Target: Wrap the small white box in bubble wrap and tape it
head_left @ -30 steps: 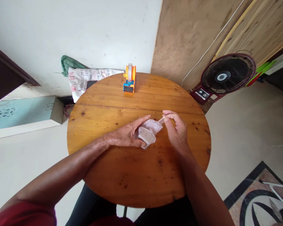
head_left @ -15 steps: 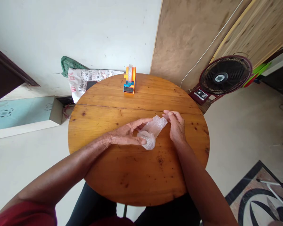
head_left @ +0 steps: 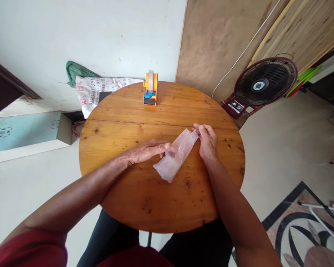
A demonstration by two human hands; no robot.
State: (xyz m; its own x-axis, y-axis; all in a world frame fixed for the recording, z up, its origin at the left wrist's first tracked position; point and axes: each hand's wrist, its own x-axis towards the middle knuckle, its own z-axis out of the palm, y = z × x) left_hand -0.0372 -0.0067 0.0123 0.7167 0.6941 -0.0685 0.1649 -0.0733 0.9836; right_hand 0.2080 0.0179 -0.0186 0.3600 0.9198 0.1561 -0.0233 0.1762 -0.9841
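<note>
A translucent bubble wrap pouch lies stretched out flat and slantwise on the round wooden table. Its top right corner is pinched between the thumb and fingers of my right hand. From the left, my left hand reaches over the pouch's edge. Its fingers are stretched out and their tips rest against the plastic, without a visible grip. Whether anything is inside the pouch I cannot make out.
An orange and blue tape dispenser with a roll of tape stands at the table's far edge. Behind the table are a printed white sack and a green bag. A dark red fan stands at the right.
The pouch's near end, curled up before, now lies unrolled and flat toward me. My left hand has let go of that end and shifted up along the edge. The right hand keeps its corner.
</note>
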